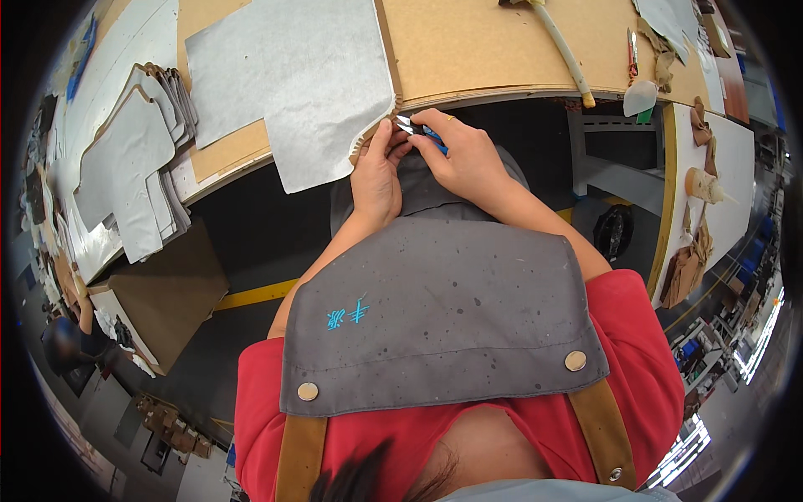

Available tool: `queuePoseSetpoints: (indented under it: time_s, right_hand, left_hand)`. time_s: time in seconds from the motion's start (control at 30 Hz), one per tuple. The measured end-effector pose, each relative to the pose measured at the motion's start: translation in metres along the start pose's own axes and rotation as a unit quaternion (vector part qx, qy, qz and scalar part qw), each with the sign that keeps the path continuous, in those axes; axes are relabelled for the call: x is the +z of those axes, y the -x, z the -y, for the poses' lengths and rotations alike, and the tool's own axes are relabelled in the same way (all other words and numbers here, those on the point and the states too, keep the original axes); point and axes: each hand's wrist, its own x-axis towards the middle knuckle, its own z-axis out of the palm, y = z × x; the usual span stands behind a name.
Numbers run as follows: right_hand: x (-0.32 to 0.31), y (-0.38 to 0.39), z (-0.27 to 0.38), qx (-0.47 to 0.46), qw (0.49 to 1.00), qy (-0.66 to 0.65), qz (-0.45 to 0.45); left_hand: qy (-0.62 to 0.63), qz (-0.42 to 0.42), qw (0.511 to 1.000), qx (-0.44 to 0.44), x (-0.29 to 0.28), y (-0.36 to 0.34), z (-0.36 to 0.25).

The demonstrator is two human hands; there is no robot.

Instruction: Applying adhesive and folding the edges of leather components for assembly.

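A large pale grey panel (293, 75) with a brown turned edge lies on the work table and hangs partly over its front edge. Small cuts or pleats run along its curved inner edge (365, 136). My left hand (376, 184) pinches that edge between thumb and fingers, just off the table front. In my right hand (468, 159) is a pair of small thread snips (405, 125) with blue handles. Their metal blades point left, close to the brown edge and my left fingertips. Whether the blades touch the material I cannot make out.
Several similar grey pieces (125, 159) are stacked to the left. On the tan board (477, 42) lie a long pale-handled tool (565, 54) and a red-handled tool (632, 52). A side table on the right holds a bottle (704, 186) and brown scraps (690, 263). Another person (63, 343) is far left.
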Motion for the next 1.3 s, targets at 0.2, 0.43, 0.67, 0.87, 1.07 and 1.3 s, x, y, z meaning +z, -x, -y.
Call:
queuePoseSetpoints:
  time_s: [0.2, 0.43, 0.67, 0.87, 1.07, 1.3]
  right_hand:
    - [0.002, 0.002, -0.002, -0.006, 1.000, 0.014, -0.010]
    - [0.004, 0.002, -0.006, -0.010, 0.999, 0.002, -0.038]
    - [0.004, 0.003, -0.006, 0.004, 0.999, -0.011, -0.035]
    - [0.006, 0.001, -0.002, -0.012, 0.999, -0.006, -0.033]
    - [0.003, 0.004, 0.000, 0.052, 0.998, 0.045, 0.010]
    - [0.000, 0.009, 0.000, 0.073, 0.995, 0.068, -0.004]
  left_hand:
    - [0.026, 0.006, 1.000, -0.005, 0.002, -0.001, 0.001]
    - [-0.031, -0.011, 0.999, 0.039, 0.004, -0.004, 0.004]
    - [-0.010, 0.001, 1.000, 0.029, 0.003, -0.004, 0.005]
    - [0.032, -0.003, 0.999, -0.002, 0.004, -0.002, 0.003]
    - [0.057, -0.020, 0.996, -0.063, 0.007, 0.002, 0.001]
    - [0.108, -0.018, 0.984, -0.140, 0.016, 0.007, 0.003]
